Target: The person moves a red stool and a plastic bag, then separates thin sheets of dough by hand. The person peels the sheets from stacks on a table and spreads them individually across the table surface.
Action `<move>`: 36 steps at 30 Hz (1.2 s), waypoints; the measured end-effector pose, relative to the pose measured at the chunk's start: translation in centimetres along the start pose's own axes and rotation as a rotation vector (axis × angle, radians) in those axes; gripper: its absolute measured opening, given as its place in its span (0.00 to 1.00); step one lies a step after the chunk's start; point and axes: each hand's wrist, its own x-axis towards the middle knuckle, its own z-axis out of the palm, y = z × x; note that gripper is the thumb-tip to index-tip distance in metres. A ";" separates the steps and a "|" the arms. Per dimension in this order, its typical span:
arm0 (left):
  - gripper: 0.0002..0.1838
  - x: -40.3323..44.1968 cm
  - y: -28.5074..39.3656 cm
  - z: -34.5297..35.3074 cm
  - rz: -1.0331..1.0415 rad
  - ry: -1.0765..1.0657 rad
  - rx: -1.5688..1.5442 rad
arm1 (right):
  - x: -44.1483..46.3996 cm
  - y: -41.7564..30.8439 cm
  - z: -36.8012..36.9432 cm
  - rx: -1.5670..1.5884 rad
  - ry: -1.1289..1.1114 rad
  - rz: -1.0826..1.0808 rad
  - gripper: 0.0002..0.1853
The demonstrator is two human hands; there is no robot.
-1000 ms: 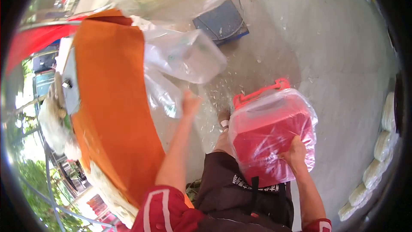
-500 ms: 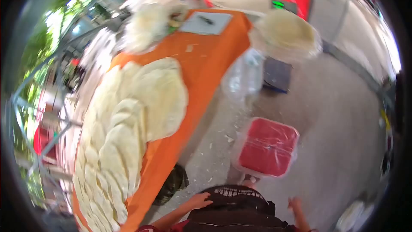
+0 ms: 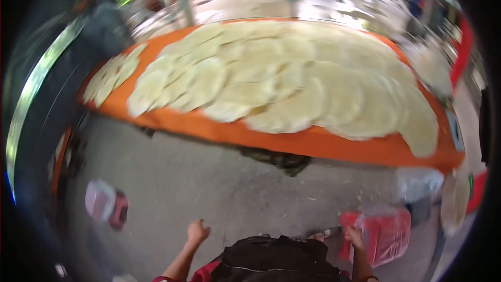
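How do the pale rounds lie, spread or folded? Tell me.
Spread out: the pale rounds lie flat, overlapping across the orange cloth.

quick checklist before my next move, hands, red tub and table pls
1. Left hand free: ok, nothing visible in it.
2. Right hand gripping the red plastic tub: cannot tell, they overlap in view.
3. Clear plastic film over the tub: ok.
4. Pale, round, flat sheets lying singly on the orange-covered table: not ok, many overlap.
5. Grey floor free of objects: not ok, a pink-and-white object sits at left.
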 end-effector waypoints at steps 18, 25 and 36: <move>0.26 1.0 -24.2 -4.2 -0.553 -0.205 -0.628 | -3.5 -29.0 54.5 -1.989 -0.914 -0.585 0.25; 0.24 6.2 -33.9 -11.1 -0.935 0.293 -0.719 | -13.3 -42.0 89.0 -1.692 -1.116 -1.442 0.13; 0.25 17.4 -56.0 -11.9 -1.051 -0.265 -0.472 | -28.7 -45.7 125.9 -1.332 -1.398 -1.807 0.07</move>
